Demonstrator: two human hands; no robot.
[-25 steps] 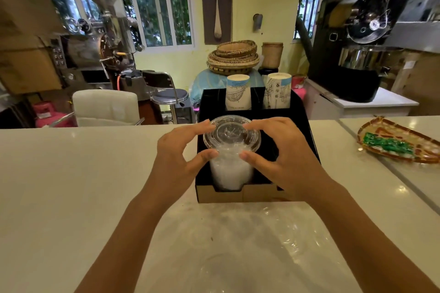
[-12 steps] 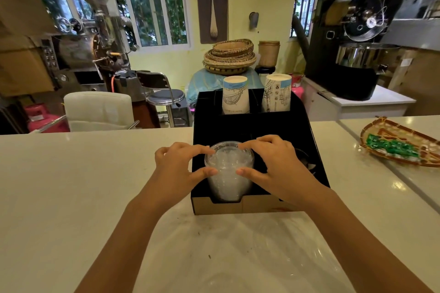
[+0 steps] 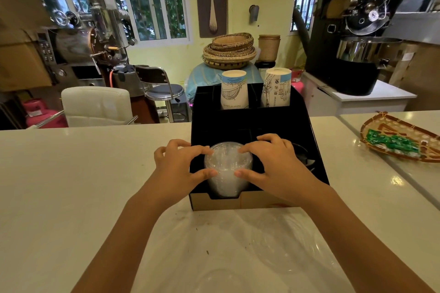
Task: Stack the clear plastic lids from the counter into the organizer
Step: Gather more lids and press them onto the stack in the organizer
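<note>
A stack of clear plastic lids (image 3: 228,169) stands in the front left compartment of the black organizer (image 3: 316,150) on the white counter. My left hand (image 3: 177,169) grips the stack's left side with thumb and fingers. My right hand (image 3: 276,166) grips its right side the same way. The top lid sits roughly level with the organizer's front rim. The stack's lower part shows through a notch in the organizer's front wall.
Two stacks of paper cups (image 3: 234,90) fill the organizer's rear slots. Dark lids (image 3: 303,154) lie in the front right compartment. Clear plastic wrap (image 3: 250,252) lies on the counter in front. A woven tray with green packets (image 3: 400,140) rests at the right.
Both hands have lowered the lid stack from above the organizer down into the front left compartment. The grip on it stays the same.
</note>
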